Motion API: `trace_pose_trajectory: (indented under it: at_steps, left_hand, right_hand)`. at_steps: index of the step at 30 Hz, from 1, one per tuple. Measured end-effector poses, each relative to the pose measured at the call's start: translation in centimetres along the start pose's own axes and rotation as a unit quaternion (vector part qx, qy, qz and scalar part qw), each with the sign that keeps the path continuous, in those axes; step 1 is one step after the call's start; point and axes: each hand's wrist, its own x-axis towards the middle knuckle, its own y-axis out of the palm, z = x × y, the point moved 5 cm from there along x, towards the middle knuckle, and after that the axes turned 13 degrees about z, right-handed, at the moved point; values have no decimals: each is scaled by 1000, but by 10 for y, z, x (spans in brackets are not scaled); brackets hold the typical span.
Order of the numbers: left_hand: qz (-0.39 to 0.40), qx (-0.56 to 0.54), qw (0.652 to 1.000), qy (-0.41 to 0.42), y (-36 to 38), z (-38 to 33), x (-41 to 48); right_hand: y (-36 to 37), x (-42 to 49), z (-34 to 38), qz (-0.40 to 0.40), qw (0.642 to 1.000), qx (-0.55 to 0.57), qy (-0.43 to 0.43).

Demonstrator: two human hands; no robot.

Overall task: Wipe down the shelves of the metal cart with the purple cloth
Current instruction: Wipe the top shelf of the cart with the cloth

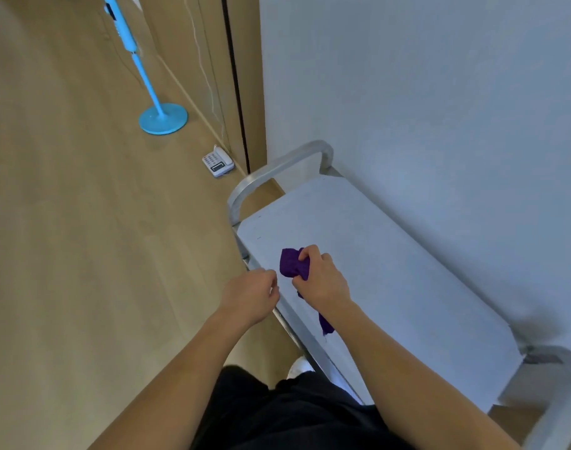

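— Where is the crumpled purple cloth (292, 263)?

— In the right hand (323, 280). The fingers are curled round it and bunch it up. A wad sticks out beyond the knuckles, and a thin tail hangs back under the wrist.

— Is it on the cart?

— The wad lies over the flat pale grey top shelf (391, 254) of the silver metal cart (310, 345), close to the shelf's front edge. I cannot tell whether it presses on the surface.

— And the left hand (250, 297)?

— Just left of the grip, apart from the cloth. Its fingers are loosely curled and hold nothing. It hangs above the shelf's front edge, and I cannot tell whether it touches the metal.

— What lies further out?

— Ahead of the grip, at the shelf's far end, is the cart's curved tubular metal handle (277, 170). Beyond that, to the left, a white desk telephone (217, 162) sits on the light wooden floor (83, 222). Farther still stands a pale blue pole on a round base (162, 120). To the right of the grip a plain white wall (440, 92) runs along the cart. Behind the grip, towards the person, are black clothing (277, 417) and part of a white shoe (298, 367).
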Motion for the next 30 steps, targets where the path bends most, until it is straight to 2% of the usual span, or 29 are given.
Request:
trace_pose_trajectory:
  at_steps: [9,16,21,26,30]
  left_hand:
    - [83,45,991,93,-20,7,104]
    - [148,99,967,183,-36,23,175]
    - [212,132,940,233,-30,32,206]
    - [268,148,914,267,-7,30,215]
    - [245,170,920,253,7,25,211]
  right_hand:
    - [0,54,-28,-13,989,95,110]
    - [8,99,-17,-40,965,189,175]
    - [37,117,-23,-32,951,183,247]
    - [55,109,-25,-125,922,184,316]
    - [68,96,-30,-124,891,190,392]
